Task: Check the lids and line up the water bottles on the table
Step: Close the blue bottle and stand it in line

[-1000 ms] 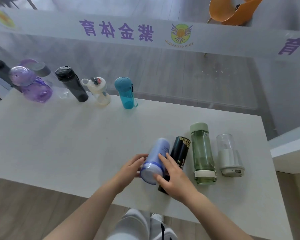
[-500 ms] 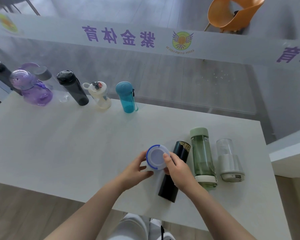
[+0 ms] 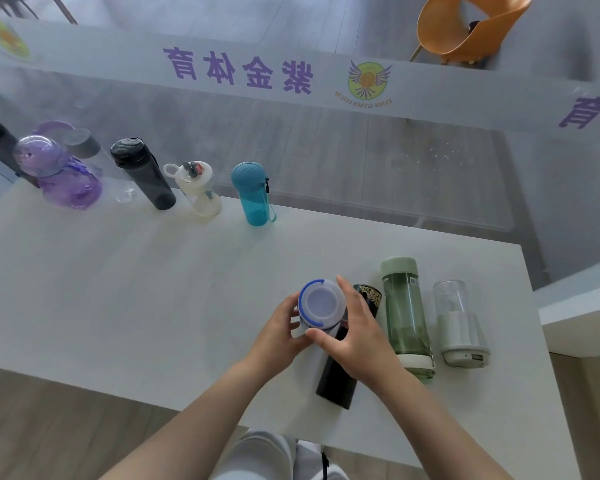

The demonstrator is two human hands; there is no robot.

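Note:
A pale blue bottle with a blue-ringed lid (image 3: 321, 304) stands upright near the table's front, seen from above. My left hand (image 3: 280, 329) grips its body from the left. My right hand (image 3: 355, 336) wraps around the lid's right side, thumb in front. Lying flat to the right are a black bottle (image 3: 340, 375), a green bottle (image 3: 406, 317) and a clear-and-white bottle (image 3: 459, 323). Upright along the far edge stand a teal bottle (image 3: 252, 194), a cream bottle (image 3: 198, 188), a dark grey bottle (image 3: 142, 173), a clear bottle with a grey lid (image 3: 84, 143) and a purple bottle (image 3: 58, 171).
The white table (image 3: 153, 289) ends at a glass wall with purple lettering behind the row. An orange chair (image 3: 465, 26) stands beyond the glass. A white ledge (image 3: 575, 313) sits to the right. The table's front edge is close to my legs.
The pale blue bottle went from lying tilted beside the black bottle to standing upright. Both hands shifted onto its lid and upper body.

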